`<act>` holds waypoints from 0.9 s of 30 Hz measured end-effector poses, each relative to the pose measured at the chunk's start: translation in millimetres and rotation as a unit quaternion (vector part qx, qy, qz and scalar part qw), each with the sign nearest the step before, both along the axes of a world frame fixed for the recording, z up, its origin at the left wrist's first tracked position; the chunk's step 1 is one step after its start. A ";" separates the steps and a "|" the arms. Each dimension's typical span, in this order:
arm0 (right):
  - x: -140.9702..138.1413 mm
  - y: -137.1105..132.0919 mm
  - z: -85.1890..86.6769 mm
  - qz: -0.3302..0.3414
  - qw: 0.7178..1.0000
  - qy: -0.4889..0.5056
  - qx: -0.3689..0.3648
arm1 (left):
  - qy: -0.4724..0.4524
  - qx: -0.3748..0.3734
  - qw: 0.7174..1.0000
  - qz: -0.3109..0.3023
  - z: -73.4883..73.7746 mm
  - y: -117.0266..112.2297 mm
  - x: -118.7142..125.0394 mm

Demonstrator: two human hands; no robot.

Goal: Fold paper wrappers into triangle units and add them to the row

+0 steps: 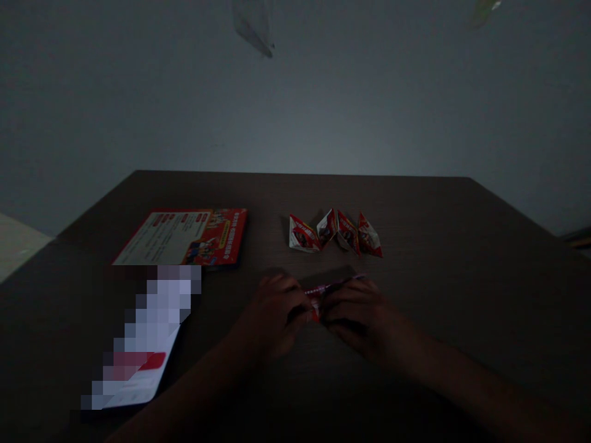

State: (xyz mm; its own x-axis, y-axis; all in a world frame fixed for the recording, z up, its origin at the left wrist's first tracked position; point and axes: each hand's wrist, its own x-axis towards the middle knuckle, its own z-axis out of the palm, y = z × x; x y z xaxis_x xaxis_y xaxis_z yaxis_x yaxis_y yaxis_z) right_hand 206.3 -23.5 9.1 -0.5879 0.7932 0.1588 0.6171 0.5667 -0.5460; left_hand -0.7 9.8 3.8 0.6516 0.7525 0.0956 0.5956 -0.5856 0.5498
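Between my two hands is a piece of red and white printed paper point(314, 306), partly folded, with a pinkish strip along its far edge. My left hand point(278, 311) pinches its left side with bent fingers. The right side is gripped by my right hand point(360, 311), whose fingers curl over and hide much of the sheet. Beyond the hands, several folded red and white paper pieces point(348, 234) stand in a row on the table, pointed and creased. Dim light makes the fingertips hard to make out.
A stack of red printed leaflets point(217, 237) lies on the dark wooden table point(429, 246) at the left. In front of it a lit phone or tablet point(143, 375) lies partly blurred out. A pale wall point(369, 92) rises behind the table's far edge.
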 end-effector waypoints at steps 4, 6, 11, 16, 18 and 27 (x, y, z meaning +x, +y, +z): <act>-1.0 -0.8 1.0 -0.001 1.000 0.000 0.007 | -0.007 -0.004 1.000 0.017 -0.5 -3.1 1.2; -1.5 -1.3 1.7 0.000 1.000 -0.001 0.007 | -0.004 -0.009 1.000 0.024 0.5 -4.2 2.2; -2.0 -1.9 1.8 -0.001 1.000 -0.008 0.010 | 0.008 -0.021 0.999 0.043 2.6 -5.3 4.5; -2.1 -2.1 -0.3 0.007 1.000 -0.004 0.015 | 0.000 -0.038 0.998 0.058 2.4 -5.8 5.7; -2.1 -2.3 -0.8 0.011 1.000 -0.003 0.016 | -0.011 -0.047 0.997 0.068 2.5 -6.1 6.2; -3.0 -2.4 0.7 0.020 1.000 -0.008 0.015 | -0.038 -0.046 0.993 0.102 -0.7 -7.7 6.3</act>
State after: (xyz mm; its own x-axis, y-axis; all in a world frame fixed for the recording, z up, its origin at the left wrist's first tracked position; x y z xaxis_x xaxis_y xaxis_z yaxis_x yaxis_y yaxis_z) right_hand 203.2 -25.8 9.8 -0.6217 0.7640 0.1725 0.6027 0.6073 -0.5176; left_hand 5.6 2.2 3.1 0.4786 0.8757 0.0636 0.6517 -0.4029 0.6426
